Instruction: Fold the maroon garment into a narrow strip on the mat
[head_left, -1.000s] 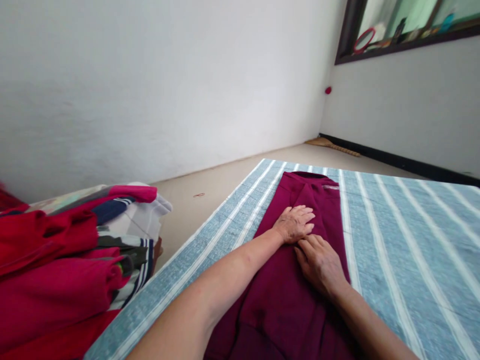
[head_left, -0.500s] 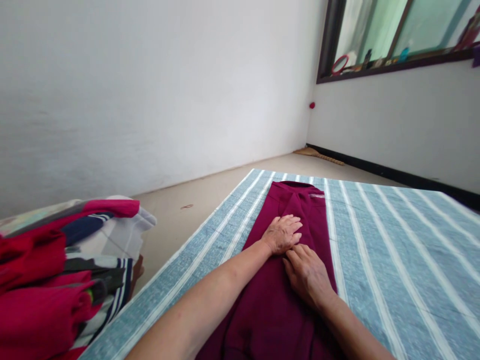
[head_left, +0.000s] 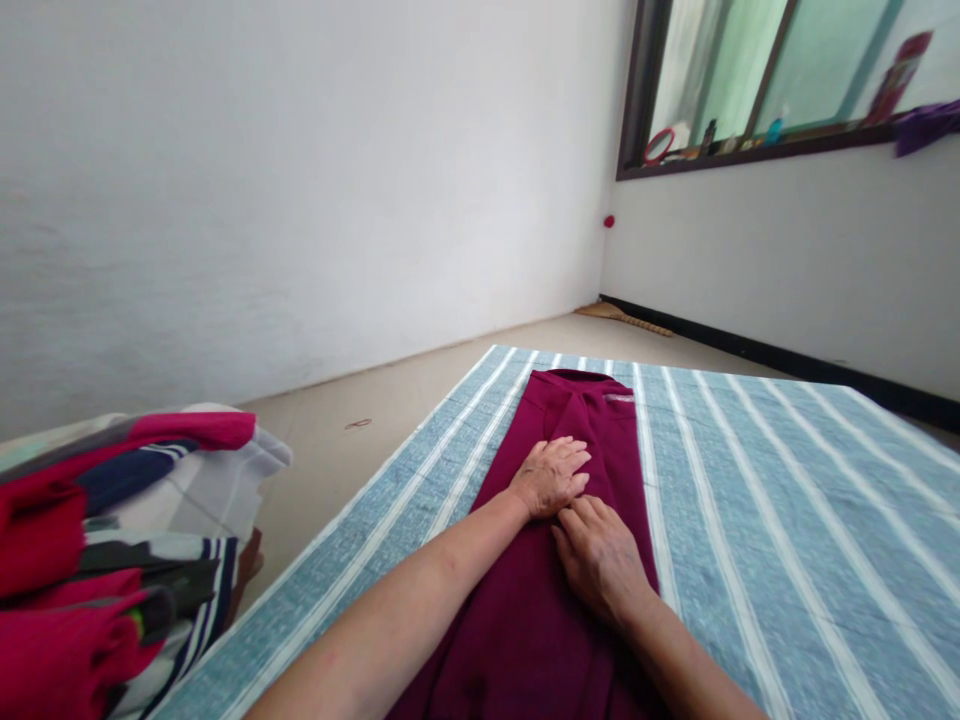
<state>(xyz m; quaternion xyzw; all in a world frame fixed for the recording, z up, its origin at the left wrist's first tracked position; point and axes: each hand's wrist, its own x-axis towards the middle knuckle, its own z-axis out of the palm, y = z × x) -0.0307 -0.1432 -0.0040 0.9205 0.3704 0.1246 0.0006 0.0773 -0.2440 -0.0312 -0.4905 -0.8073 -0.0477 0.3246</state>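
A maroon garment [head_left: 517, 630] lies lengthwise before me, its open end at the far side with a small pale strip near the right corner. My left hand [head_left: 551, 476] rests flat on its upper part, palm down and fingers stretched out. Just below and to the right, my right hand [head_left: 602, 555] has its fingers bent together against the cloth, gripping a bit of it beside the left hand. The tips of the right fingers are partly hidden. Whether the garment is a pair of trousers or a top, I cannot tell.
Under the garment spreads a blue-and-white striped cover [head_left: 757, 500]. A heap of mixed clothes [head_left: 112, 560] stands off its left edge. Beyond lie the pale floor [head_left: 322, 470] and a white wall [head_left: 300, 180]. Small items, including a red-rimmed mirror [head_left: 658, 147], line the window sill.
The view has turned slightly to the right, so everything sits a little further left. Both hands keep the same place on the garment.
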